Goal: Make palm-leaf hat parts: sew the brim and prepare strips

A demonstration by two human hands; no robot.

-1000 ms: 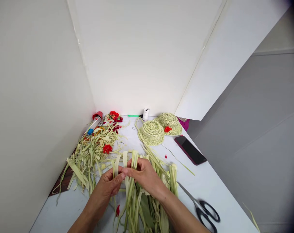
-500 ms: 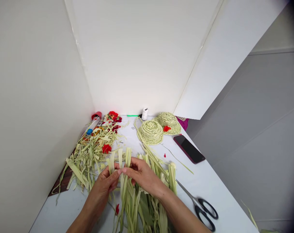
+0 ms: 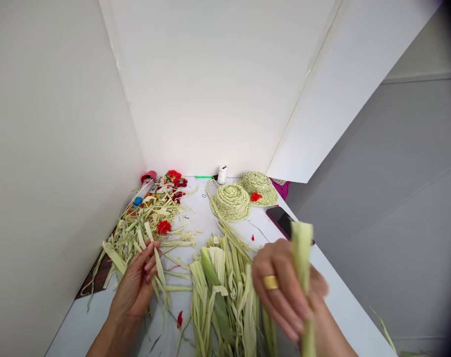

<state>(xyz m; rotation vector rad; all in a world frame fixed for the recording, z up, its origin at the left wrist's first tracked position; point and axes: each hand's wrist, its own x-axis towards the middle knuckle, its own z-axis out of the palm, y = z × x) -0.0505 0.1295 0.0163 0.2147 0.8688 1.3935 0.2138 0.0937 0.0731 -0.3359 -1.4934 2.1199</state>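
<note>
My left hand (image 3: 134, 285) is closed around a few thin, pale green corn husk strips (image 3: 159, 265) that stick up and hang past the fingers. Well off to the right and raised above the table, my right hand (image 3: 281, 285), with a gold ring, grips a wider husk strip (image 3: 303, 243) held upright. Between the hands lies a thick bundle of long husk strips (image 3: 225, 297) on the white table. The scissors are hidden behind my right hand and forearm.
Scraps of husk (image 3: 136, 238) with red flowers (image 3: 163, 227) are heaped at the left wall. Two braided hats (image 3: 231, 202) sit at the back near a white thread spool (image 3: 222, 174). A phone (image 3: 279, 218), partly covered, lies at the right edge.
My hands, together over the bundle before, have parted. The right one swung right and up with a husk strip; the left one drew left with thin strips.
</note>
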